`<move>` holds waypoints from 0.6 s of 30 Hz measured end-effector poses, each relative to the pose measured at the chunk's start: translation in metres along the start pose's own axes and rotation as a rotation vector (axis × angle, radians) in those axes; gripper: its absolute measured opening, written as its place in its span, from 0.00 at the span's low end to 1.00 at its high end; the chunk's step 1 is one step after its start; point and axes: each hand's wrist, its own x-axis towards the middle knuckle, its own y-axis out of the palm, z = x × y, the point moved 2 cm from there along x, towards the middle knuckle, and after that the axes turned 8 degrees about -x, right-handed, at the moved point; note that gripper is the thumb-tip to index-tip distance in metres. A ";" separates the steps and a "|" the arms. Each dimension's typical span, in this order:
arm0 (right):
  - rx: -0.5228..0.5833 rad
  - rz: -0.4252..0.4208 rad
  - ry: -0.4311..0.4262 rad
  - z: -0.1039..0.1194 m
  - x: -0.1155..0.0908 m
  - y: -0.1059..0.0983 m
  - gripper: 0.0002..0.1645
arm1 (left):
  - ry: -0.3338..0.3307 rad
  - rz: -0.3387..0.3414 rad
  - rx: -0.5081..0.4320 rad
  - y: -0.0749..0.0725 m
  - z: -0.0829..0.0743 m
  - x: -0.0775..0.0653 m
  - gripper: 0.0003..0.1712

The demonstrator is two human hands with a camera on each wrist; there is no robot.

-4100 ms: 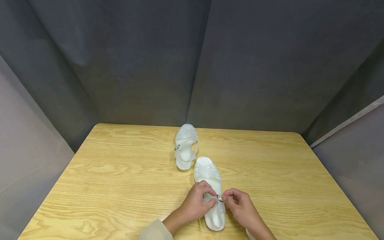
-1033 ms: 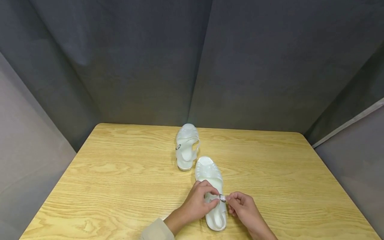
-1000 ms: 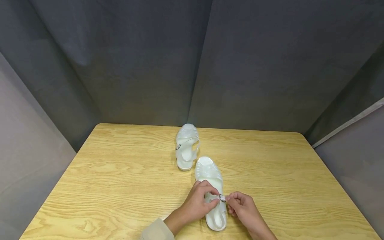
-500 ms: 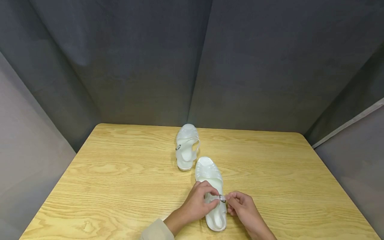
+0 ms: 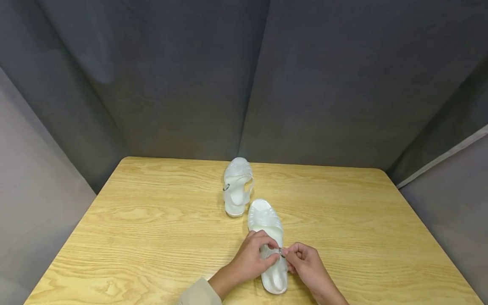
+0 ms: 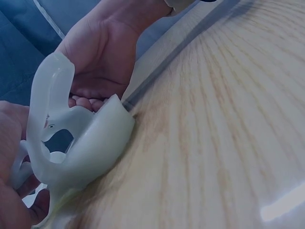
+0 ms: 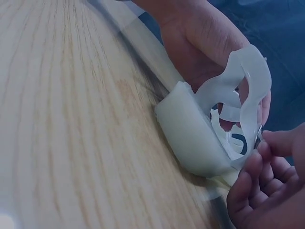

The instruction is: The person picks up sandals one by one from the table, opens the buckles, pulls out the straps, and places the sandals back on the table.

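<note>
A translucent white sandal [image 5: 265,215] lies on the wooden table, toe pointing away, with a small metal buckle [image 5: 281,252] on its ankle strap. My left hand [image 5: 249,257] arches over it from the left, thumb and forefinger pinching the strap beside the buckle. From the right, my right hand [image 5: 308,264] pinches the strap's end right at the buckle, its fingertips covering most of the metal. In the right wrist view the strap [image 7: 255,76] loops up above the heel [image 7: 193,136]. Both hands show behind the sandal's heel [image 6: 102,138] in the left wrist view.
A matching sandal [image 5: 237,190] lies farther back near the table's far edge, its buckle on the left side. The wood-grain table [image 5: 152,224] has rounded far corners. Dark grey curtains [image 5: 183,84] stand behind it, and paler panels [image 5: 34,169] flank the sides.
My right hand was drawn a little to the right with the strap end, showing the buckle; it has now come back left over the buckle. My left hand and both sandals stay nearly still.
</note>
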 end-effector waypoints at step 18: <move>-0.162 -0.113 -0.075 0.008 -0.002 0.000 0.12 | 0.003 0.017 0.007 0.000 -0.002 0.002 0.04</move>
